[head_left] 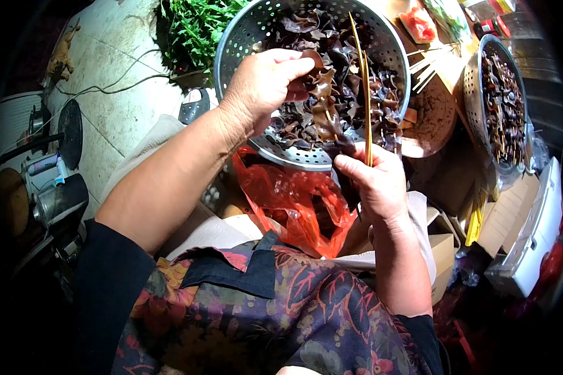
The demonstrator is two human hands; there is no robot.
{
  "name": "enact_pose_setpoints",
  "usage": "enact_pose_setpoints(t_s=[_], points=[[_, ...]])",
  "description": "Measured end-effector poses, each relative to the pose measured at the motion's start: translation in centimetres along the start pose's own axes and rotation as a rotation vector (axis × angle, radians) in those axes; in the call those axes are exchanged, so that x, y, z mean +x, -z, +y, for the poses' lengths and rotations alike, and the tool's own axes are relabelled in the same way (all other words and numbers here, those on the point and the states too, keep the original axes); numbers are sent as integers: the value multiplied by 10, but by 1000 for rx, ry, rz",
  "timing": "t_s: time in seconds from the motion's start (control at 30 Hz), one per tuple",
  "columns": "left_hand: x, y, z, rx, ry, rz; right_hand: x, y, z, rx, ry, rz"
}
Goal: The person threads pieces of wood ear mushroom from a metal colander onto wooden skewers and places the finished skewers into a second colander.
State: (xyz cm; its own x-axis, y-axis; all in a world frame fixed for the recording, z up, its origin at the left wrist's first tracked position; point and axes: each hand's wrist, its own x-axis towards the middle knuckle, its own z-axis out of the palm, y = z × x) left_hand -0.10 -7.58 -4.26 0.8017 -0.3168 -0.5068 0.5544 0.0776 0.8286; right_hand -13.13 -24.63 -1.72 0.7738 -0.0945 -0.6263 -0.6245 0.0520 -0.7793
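Observation:
My left hand (264,84) pinches a dark brown piece of wood ear mushroom (313,59) between thumb and fingers, over a metal colander (231,50). My right hand (378,178), at the colander's near rim, is closed around long bamboo skewers (366,94) that point up and away. From the same hand a skewer threaded with wood ear (323,119) slants up toward my left fingertips. Loose wood ear (294,28) fills much of the colander, and threaded skewers lie at its right side. Below the rim hangs a red plastic bag (294,194) in front of my lap.
A second colander (472,84) with filled wood ear skewers stands on the right. Between the two are bare sticks (426,65) and a round wooden board (435,119). Leafy greens (194,28) lie at upper left. A white foam box (532,231) and cardboard (500,209) sit lower right.

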Motion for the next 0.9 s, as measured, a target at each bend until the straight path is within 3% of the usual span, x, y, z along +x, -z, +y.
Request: enact_pose_setpoints(t_s=[0.27, 0.4, 0.57, 0.9], points=[[2, 1, 6, -200, 42, 64, 2, -1, 6, -2, 68, -39], [4, 5, 10, -175, 55, 47, 1, -2, 4, -19, 67, -42], [3, 4, 11, -230, 228, 110, -2, -7, 6, 91, 51, -41], [1, 3, 3, -295, 272, 85, -3, -10, 7, 108, 68, -46]])
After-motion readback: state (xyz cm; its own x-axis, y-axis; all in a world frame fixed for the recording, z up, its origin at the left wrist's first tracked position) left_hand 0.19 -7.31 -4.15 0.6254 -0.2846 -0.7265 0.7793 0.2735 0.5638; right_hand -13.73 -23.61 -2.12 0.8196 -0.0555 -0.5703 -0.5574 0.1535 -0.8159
